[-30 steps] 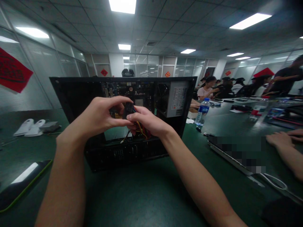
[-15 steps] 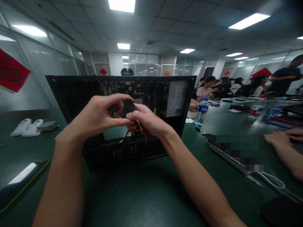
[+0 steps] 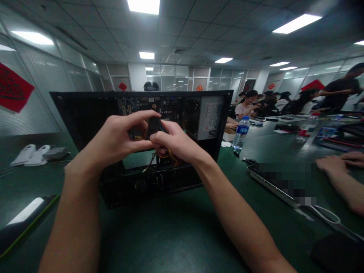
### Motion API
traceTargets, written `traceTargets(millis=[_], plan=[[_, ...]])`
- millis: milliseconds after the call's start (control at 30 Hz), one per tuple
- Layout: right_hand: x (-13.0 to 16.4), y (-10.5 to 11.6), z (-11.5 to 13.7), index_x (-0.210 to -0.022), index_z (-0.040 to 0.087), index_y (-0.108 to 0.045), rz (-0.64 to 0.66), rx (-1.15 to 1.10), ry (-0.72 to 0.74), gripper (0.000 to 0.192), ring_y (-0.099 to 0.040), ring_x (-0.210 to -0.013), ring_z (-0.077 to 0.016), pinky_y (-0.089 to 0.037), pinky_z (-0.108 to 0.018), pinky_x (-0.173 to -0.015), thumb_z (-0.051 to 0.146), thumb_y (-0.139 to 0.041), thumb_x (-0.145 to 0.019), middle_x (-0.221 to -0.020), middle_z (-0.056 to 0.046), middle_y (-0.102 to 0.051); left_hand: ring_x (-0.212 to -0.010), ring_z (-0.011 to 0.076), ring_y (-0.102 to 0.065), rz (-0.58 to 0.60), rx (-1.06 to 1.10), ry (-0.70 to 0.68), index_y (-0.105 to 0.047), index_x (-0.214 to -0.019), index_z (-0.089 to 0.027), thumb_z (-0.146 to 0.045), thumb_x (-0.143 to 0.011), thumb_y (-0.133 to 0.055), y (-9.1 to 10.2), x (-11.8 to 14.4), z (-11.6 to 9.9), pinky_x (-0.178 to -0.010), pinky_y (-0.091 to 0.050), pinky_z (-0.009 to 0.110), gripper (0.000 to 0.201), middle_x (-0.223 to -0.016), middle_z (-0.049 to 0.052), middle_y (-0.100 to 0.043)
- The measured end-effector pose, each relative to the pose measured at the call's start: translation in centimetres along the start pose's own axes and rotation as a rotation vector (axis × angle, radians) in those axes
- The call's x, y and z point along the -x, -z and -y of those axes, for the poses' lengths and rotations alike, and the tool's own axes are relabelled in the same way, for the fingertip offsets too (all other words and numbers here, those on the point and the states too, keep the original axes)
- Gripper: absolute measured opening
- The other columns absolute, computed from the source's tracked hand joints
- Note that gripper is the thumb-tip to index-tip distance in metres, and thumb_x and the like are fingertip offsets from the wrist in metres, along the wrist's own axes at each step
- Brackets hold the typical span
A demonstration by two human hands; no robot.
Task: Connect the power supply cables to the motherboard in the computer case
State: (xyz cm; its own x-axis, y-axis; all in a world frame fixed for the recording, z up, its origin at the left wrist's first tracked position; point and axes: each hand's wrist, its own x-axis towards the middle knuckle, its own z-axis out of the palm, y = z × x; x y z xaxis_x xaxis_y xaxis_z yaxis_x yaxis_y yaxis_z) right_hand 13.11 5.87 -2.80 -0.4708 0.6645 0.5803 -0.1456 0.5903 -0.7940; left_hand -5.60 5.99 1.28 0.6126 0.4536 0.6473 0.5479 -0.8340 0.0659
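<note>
The left hand (image 3: 122,134) is bent into a wide curve, and between its thumb below and its forefinger above it grips a small black block (image 3: 152,127). The right hand (image 3: 180,142) comes from the other side and is also closed on this block — its thumb lies across the lower front, and its other fingers are partly hidden behind. So the block is held in the air by both hands, in front of an open computer case (image 3: 182,178).

Coloured wires (image 3: 172,157) hang below the right hand, and a thin wire with a pale end plug (image 3: 144,170) hangs near them; where these wires begin, I cannot tell.

The case stands on the green counter (image 3: 159,235), with its open side to the person. Inside it one sees a circuit board (image 3: 167,104) behind the hands and, to the right of the board, a grey power supply (image 3: 209,117) with a label and a dark fan (image 3: 193,115).

To the right of the case stands a bottle with a blue cap (image 3: 241,132), near a small box (image 3: 229,135). At the left lie two white objects (image 3: 30,155) and, just beside them, a grey block (image 3: 56,153). Farther right, the hands of another person (image 3: 330,165) rest on the counter — well apart from the case.
</note>
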Motion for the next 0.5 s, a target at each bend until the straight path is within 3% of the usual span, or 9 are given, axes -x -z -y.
traceTargets(millis=[367,500], plan=[[0.4,0.2,1.3,-0.085,0.016,-0.048,-0.115,0.19,0.104,0.01,-0.043,-0.064,-0.0068,-0.036,-0.019,-0.057,0.023,-0.055,-0.082,-0.071,0.005,-0.047,-0.084,0.0162,-0.069,-0.11,-0.098,-0.104,-0.054,-0.144,-0.023,-0.038,-0.086,-0.067,-0.7,-0.2,-0.6,-0.075,-0.056,0.024,0.062,-0.105,0.005,-0.073],[0.6,0.2,1.5,-0.087,0.016,-0.049,-0.09,0.201,0.115,0.01,-0.043,-0.063,-0.0065,-0.037,-0.019,-0.057,0.024,-0.055,-0.084,-0.072,0.005,-0.047,-0.084,0.0165,-0.069,-0.133,-0.112,-0.132,-0.057,-0.14,-0.023,-0.038,-0.087,-0.067,-0.6,-0.1,-0.8,-0.077,-0.056,0.025,0.056,-0.105,0.004,-0.074]])
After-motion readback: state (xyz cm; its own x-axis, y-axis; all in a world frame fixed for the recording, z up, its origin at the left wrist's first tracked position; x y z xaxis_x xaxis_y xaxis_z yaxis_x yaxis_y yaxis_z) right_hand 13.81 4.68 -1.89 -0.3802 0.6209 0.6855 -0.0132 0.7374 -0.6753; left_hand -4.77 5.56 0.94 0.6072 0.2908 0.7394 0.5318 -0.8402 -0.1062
